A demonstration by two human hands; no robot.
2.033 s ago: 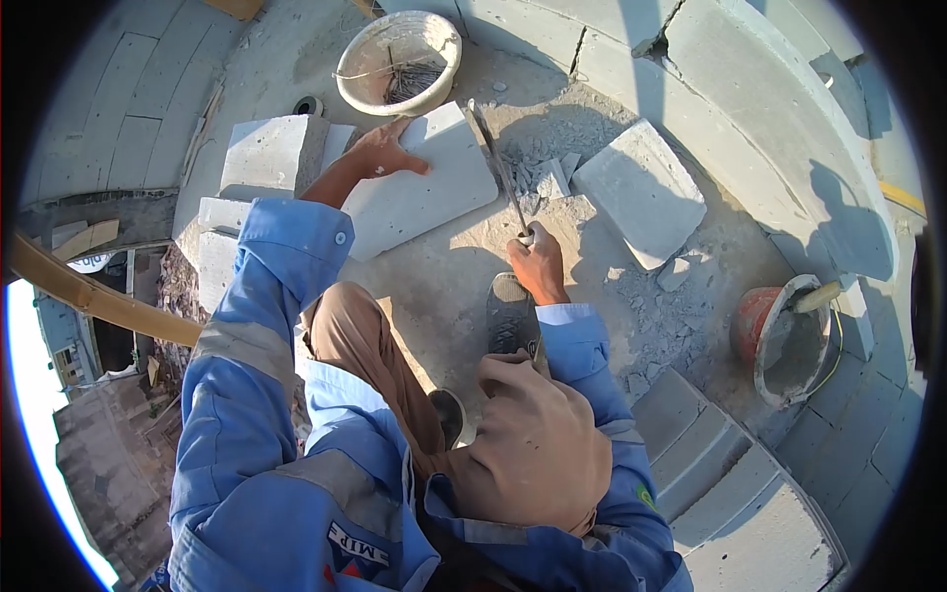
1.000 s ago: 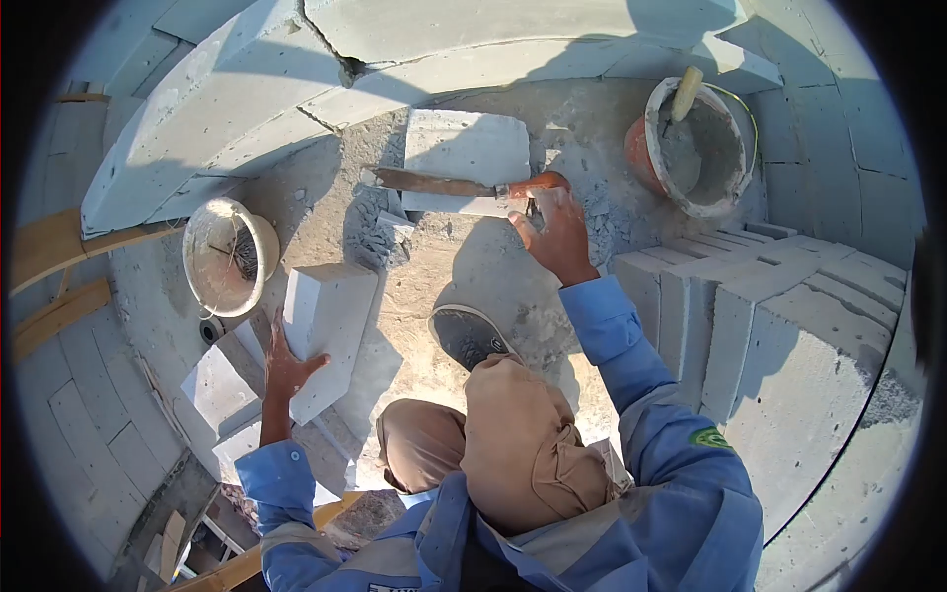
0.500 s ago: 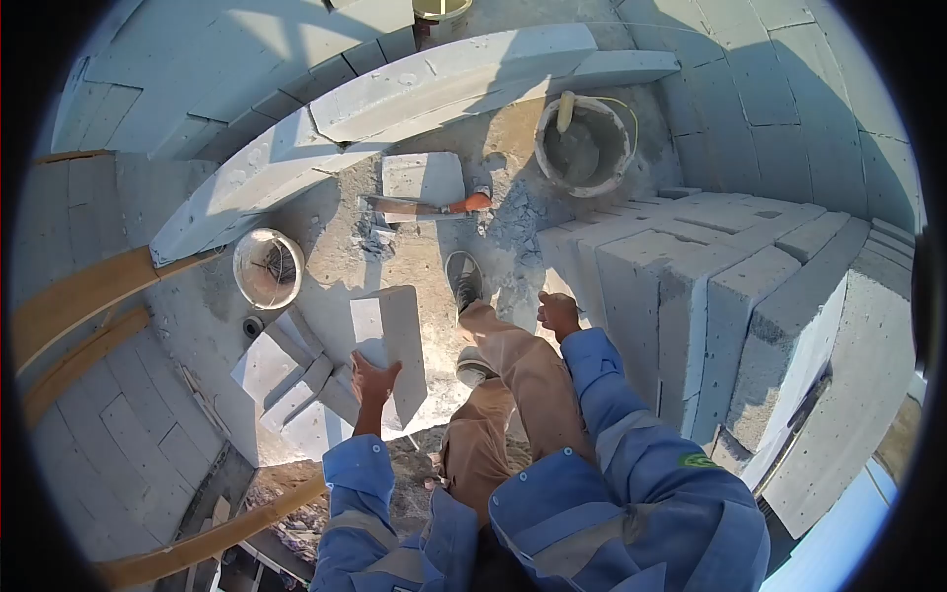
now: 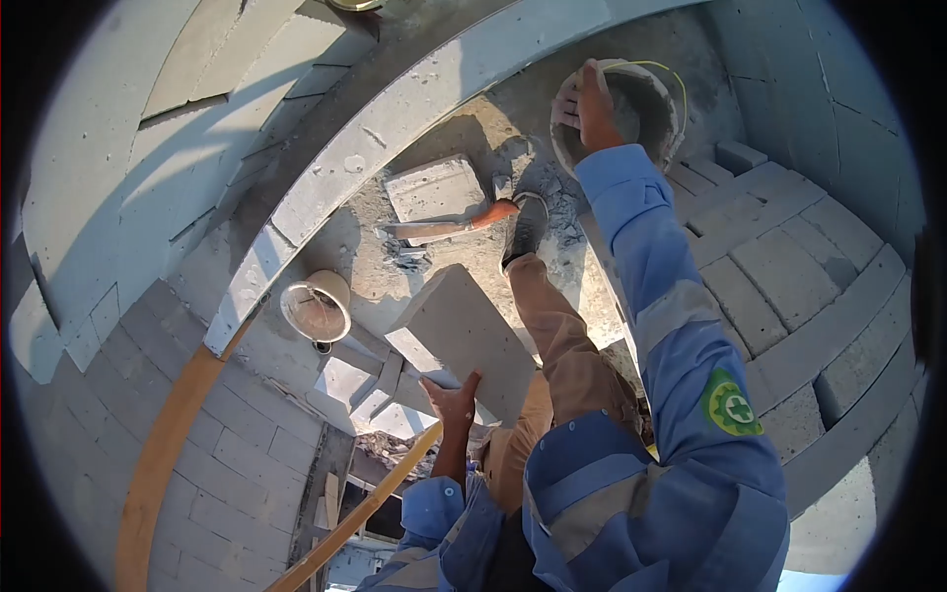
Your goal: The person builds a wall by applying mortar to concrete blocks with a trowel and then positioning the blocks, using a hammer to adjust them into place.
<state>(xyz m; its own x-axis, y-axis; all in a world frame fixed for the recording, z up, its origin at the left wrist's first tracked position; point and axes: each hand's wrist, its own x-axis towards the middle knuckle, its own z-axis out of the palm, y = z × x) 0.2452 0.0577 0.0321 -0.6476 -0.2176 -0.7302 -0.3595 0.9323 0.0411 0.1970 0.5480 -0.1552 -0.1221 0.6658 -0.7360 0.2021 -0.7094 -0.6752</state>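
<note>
My left hand (image 4: 454, 400) grips the near end of a grey block (image 4: 464, 340), thumb and fingers spread around its edge. At the top right, my right hand (image 4: 590, 104) is at the rim of a mortar bucket (image 4: 651, 113), its fingers bent over the spot where a tool handle was seen; the handle is hidden now. Between the hands, a hatchet-like tool with an orange handle (image 4: 493, 213) lies across a flat block (image 4: 434, 189) on the floor, close to my shoe (image 4: 528, 227).
A long curved block wall (image 4: 375, 133) arcs across the top left. A small white bucket (image 4: 318, 306) stands left of the held block. Stacked blocks (image 4: 779, 286) fill the right side. Wooden boards (image 4: 163, 464) run along the lower left.
My right hand has reached forward to the mortar bucket. The block under my left hand has shifted right and tilted. The view has turned, and my front foot is further forward.
</note>
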